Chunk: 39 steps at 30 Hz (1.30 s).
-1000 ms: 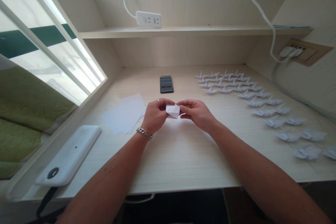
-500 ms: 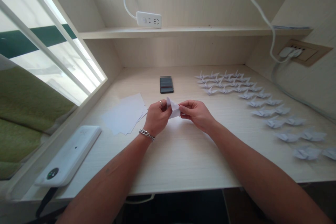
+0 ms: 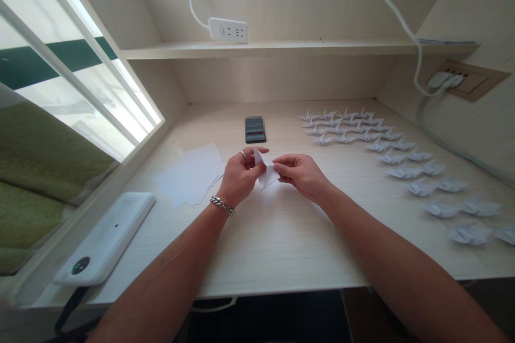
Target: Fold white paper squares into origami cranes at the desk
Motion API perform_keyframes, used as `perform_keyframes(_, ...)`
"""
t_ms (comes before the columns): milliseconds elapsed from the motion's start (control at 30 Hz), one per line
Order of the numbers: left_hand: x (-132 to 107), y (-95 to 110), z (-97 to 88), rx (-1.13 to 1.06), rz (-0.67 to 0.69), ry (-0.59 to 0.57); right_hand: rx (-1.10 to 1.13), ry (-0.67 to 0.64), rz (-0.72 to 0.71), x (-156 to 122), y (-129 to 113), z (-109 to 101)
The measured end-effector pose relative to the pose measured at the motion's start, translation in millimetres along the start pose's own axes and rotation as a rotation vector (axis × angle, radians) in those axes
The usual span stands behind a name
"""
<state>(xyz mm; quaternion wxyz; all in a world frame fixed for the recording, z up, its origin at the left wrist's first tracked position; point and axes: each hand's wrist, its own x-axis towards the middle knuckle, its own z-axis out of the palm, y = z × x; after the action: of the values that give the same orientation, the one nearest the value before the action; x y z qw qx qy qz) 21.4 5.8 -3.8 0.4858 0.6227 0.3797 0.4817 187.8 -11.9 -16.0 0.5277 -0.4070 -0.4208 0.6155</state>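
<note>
Desk [image 3: 281, 236], view from above the hands.

Left hand [image 3: 240, 176]: fingers curled in, thumb and forefinger pinched shut on the left side of the small folded paper [image 3: 265, 171]. Ring on one finger, chain bracelet [image 3: 221, 204] at the wrist.

Right hand [image 3: 302, 174]: also closed in a pinch, gripping the right side of the same piece. Remaining fingers tucked under.

The folded paper is held between both hands just above the desk, centre of the scene, near side of the dark phone [image 3: 255, 129]. It is a compact white shape with one pointed flap standing up towards the far side. It has no wings, neck or tail, so I judge it mid-fold: several creases are in and the form is unfinished.

Done: a double row of finished paper cranes [image 3: 382, 144] curves along the right side of the desk, from far centre to the near right edge. There are many of them, evenly spaced.

Left to do: a loose stack of flat white sheets [image 3: 191, 174] lies just left of the left hand, unfolded. The depth of the stack cannot be told.

Elsewhere: a white device [image 3: 107, 238] sits at the near left edge and a power strip [image 3: 227, 29] lies on the far shelf.
</note>
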Motion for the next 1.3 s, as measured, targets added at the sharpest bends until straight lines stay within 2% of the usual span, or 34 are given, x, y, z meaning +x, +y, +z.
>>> perform_keyframes(200,1,7,0.7,-0.119,-0.083,0.049,-0.013,-0.007,0.013,0,0,-2)
perform_keyframes(333,1,11,-2.1,-0.308,-0.148,0.089,-0.016,-0.008,0.010,1,0,-2)
perform_keyframes(433,0,13,-3.6,-0.401,-0.230,-0.016,-0.007,0.017,-0.017,2,1,-3)
perform_keyframes(533,-1,12,-1.5,-0.384,-0.296,-0.109,-0.021,0.030,-0.046,2,1,-4)
perform_keyframes(700,-2,9,2.2,-0.344,-0.303,-0.179,-0.069,0.035,-0.078,2,2,-4)
perform_keyframes(1033,-2,7,2.5,-0.233,-0.316,-0.073,-0.125,0.059,-0.079,-1,-1,-2)
perform_keyframes(1167,-1,7,3.6,-0.215,-0.282,0.010,-0.084,-0.019,-0.076,-4,-5,0)
perform_keyframes(1300,1,5,2.3,-0.141,-0.239,0.090,-0.120,-0.116,-0.136,-5,-4,3)
